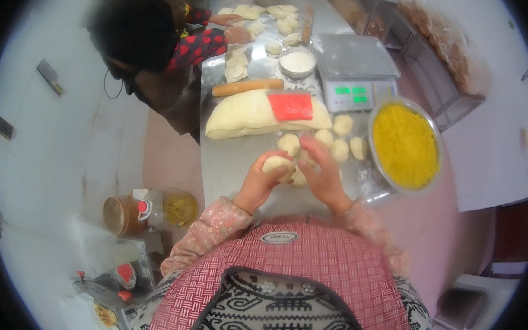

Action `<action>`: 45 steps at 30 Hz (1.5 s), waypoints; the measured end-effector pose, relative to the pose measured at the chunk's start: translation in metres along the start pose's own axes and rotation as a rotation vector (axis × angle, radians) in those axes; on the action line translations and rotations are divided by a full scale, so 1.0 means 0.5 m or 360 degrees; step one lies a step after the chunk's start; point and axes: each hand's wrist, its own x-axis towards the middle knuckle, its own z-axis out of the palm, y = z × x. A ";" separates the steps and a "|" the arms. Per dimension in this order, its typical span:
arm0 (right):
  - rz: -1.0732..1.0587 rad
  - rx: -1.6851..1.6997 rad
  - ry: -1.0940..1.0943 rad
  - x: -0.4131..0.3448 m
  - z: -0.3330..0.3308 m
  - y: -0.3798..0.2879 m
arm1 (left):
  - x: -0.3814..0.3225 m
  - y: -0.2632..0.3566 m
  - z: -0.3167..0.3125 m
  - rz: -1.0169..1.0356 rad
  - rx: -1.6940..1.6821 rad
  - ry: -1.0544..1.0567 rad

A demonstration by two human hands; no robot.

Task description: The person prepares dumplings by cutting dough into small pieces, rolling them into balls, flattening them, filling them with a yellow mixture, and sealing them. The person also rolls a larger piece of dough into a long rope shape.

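My left hand (264, 176) holds a smooth ball of dough (277, 166) just above the near part of the metal table. Beside it, my right hand (322, 172) is raised with its fingers apart; it is slightly blurred, and nothing shows in its grip. Several dough pieces (339, 150) lie around and beyond my hands, some partly hidden by them. Behind these stretches a thick log of dough (238, 114), on which rests a red dough scraper (290, 107). To the right stands a metal bowl of yellow crumbly filling (405, 145).
A digital scale (356, 61), a bowl of flour (297, 62) and a wooden rolling pin (247, 87) stand past the log. At the far left side a co-worker's hands (237, 34) touch flattened dough pieces (236, 63). An oil jug (178, 208) stands left of the table.
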 end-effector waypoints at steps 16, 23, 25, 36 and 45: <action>-0.0147 -0.0701 0.0376 0.366 -0.234 0.154 | 0.039 -0.006 -0.026 -0.0209 0.0327 0.0344; 0.0094 0.0244 0.0608 0.547 -0.426 0.112 | 0.015 -0.040 -0.106 -0.0180 0.0333 0.0740; 0.0280 0.0370 0.0505 0.559 -0.465 0.177 | 0.007 -0.055 -0.139 -0.0181 0.0433 0.0879; 0.0548 -0.0298 0.0340 0.725 -0.448 0.510 | 0.019 -0.090 -0.147 -0.0439 0.0486 0.1130; 0.0361 -0.0830 0.0498 0.772 -0.314 0.606 | 0.054 -0.072 -0.140 -0.0423 0.0455 0.1088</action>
